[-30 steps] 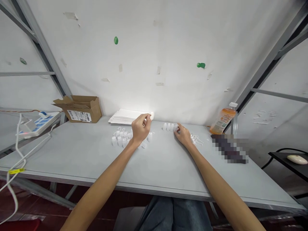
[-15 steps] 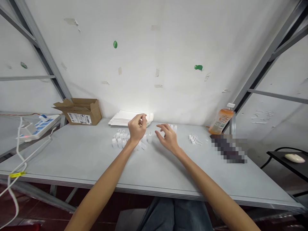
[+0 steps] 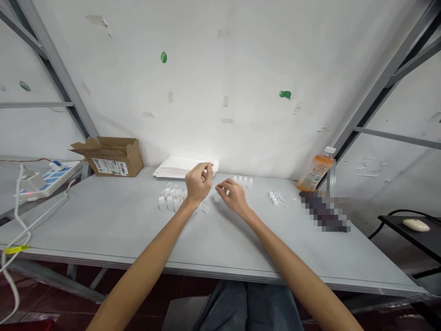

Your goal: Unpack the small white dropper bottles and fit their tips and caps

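Right hand [image 3: 233, 196] joins the left
Back from the far row [image 3: 242, 181], it pinches a vial [image 3: 217, 196]; left hand [image 3: 197, 184] fingers [image 3: 206, 168] stay pinched narrow.

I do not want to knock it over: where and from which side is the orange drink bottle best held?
I would hold the drink bottle around its wide labelled body, below the narrow neck, coming from its left: it stands upright, the wall is close behind and a metal post stands at its right.

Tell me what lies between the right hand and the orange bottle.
Head view: a row of white vials by the right hand, then a heap of small white pieces before the orange bottle.
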`<state>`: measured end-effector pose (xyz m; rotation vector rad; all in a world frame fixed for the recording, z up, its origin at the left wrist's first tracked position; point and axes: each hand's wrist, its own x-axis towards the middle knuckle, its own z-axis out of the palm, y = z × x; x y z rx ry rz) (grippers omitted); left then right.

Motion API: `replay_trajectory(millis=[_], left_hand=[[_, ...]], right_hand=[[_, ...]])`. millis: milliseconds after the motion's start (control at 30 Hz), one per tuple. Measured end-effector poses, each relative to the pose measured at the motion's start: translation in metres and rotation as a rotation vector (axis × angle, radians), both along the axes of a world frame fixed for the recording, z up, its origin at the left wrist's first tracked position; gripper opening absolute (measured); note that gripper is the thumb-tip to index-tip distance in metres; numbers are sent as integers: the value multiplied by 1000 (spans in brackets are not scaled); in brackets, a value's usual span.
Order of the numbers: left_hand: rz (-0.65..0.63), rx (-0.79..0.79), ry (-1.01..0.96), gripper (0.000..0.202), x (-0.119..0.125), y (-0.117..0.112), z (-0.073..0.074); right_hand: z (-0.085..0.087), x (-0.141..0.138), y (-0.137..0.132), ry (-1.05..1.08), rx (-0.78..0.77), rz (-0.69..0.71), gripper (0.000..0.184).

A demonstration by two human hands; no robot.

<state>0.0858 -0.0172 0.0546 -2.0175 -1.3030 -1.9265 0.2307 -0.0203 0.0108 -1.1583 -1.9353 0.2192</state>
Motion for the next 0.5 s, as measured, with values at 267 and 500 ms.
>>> replay_trajectory(millis=[267,500], left_hand=[[-126,-132,395,19,33,-21,-23],[-172,-352,454,21,54,-35,-45]], right_hand=[[10,48,-11,389,-121,43,25],[10,63,-24,512,-248,27,26]])
